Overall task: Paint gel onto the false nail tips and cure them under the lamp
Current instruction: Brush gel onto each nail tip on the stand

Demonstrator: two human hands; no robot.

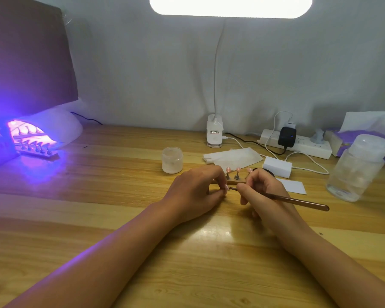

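Left hand (193, 190) pinches one nail tip (226, 187); right hand (257, 187) grips the brush (298, 200). Wrists braced on the tabletop (120, 218) should keep strokes thin and even.

Striped honey-yellow wood table (98, 218), pink nail tips (238, 169), brown brush handle (298, 200), violet-glowing curing lamp (31, 134), white desk lamp (214, 132), white power strip (307, 147), black adapter (286, 136), frosted white jar (172, 160)
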